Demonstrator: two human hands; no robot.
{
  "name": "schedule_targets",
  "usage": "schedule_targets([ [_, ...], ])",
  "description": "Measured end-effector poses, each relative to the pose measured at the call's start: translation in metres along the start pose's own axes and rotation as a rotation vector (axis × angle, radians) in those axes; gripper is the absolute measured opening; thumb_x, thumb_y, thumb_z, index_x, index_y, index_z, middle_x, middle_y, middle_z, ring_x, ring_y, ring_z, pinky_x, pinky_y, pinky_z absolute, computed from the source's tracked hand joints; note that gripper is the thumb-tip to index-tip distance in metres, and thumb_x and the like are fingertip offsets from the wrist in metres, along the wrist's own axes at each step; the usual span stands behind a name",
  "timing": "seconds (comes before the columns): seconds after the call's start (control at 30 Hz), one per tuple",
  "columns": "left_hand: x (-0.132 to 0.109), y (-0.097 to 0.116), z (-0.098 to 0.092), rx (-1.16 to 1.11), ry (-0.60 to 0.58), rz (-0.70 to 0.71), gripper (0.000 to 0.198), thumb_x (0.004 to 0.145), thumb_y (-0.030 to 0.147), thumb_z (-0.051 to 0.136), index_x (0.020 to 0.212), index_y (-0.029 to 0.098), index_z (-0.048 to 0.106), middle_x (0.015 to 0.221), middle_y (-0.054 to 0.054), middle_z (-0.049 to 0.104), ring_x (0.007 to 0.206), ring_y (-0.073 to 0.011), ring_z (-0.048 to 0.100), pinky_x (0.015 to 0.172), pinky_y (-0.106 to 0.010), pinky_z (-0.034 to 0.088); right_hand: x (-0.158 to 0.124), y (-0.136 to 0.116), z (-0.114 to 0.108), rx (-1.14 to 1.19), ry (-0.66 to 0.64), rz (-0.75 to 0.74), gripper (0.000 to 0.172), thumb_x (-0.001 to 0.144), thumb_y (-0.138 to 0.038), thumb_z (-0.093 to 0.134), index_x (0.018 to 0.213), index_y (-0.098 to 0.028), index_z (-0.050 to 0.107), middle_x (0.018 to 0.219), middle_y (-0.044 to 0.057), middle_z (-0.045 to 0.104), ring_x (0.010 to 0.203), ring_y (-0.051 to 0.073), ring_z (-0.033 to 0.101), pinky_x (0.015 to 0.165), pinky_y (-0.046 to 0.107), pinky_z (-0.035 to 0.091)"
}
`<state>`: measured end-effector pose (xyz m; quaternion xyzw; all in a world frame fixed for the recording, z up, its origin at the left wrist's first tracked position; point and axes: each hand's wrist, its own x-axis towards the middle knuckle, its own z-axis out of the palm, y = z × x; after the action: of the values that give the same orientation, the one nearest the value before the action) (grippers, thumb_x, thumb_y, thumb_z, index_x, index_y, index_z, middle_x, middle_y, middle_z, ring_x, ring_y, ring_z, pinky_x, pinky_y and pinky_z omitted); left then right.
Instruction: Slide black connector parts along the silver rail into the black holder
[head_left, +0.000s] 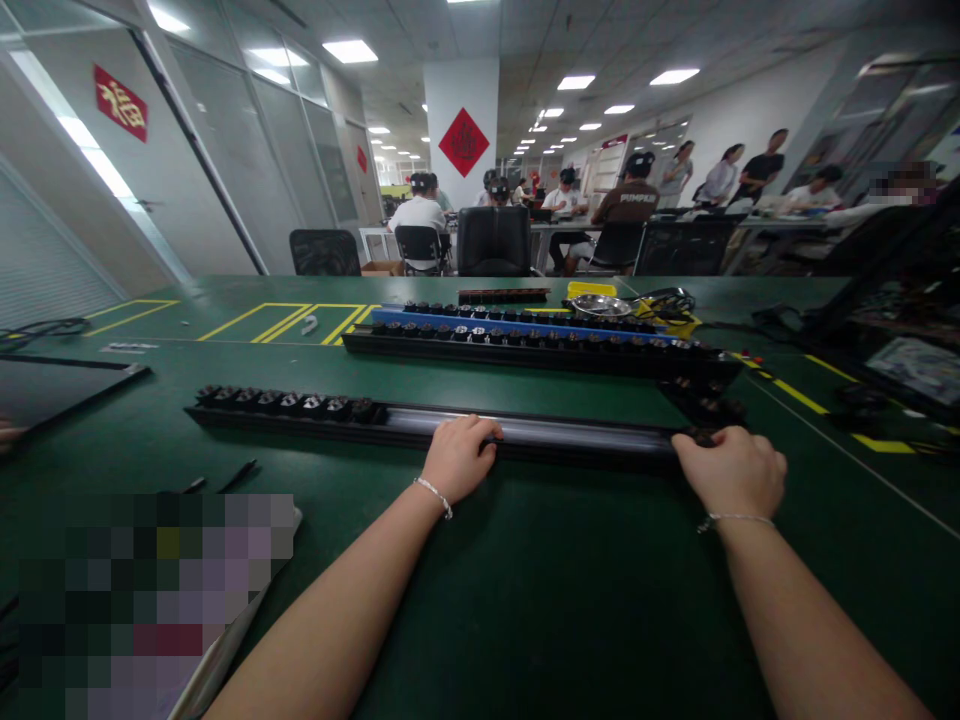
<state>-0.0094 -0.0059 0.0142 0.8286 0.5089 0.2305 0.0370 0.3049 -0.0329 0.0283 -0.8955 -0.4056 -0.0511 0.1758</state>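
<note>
A long black rail (570, 440) lies across the green table, with several dark round parts (291, 402) in a row in its left part. The rail's middle shows a bare shiny channel. My left hand (461, 458) is closed on the rail near its middle, fingers curled over the edge. My right hand (731, 470) grips the rail's right end, thumb at a dark part there; its other fingers are curled and partly hidden. Beyond it lie another black rail (540, 350) filled with similar parts and a blue rail (510, 325).
A metal bowl (600, 305) and a yellow tray (591, 289) stand at the back. Cables and equipment are at the right. A black-edged panel (67, 395) and a blurred-out object (187, 600) are at the left. People sit and stand far behind.
</note>
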Motion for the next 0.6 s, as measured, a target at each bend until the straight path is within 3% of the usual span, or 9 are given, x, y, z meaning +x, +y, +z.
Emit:
schedule_targets([
  [0.6,0.0,0.001,0.003,0.004,0.032,-0.001,0.018,0.076,0.021,0.05,0.09,0.027,0.058,0.089,0.001,0.061,0.088,-0.0178,0.054,0.075,-0.031,0.036,0.01,0.01,0.01,-0.025,0.063,0.026,0.045,0.064,-0.053,0.045,0.087,-0.016,0.057,0.091,0.014,0.054,0.091,0.03,0.049,0.078,0.037,0.04],
])
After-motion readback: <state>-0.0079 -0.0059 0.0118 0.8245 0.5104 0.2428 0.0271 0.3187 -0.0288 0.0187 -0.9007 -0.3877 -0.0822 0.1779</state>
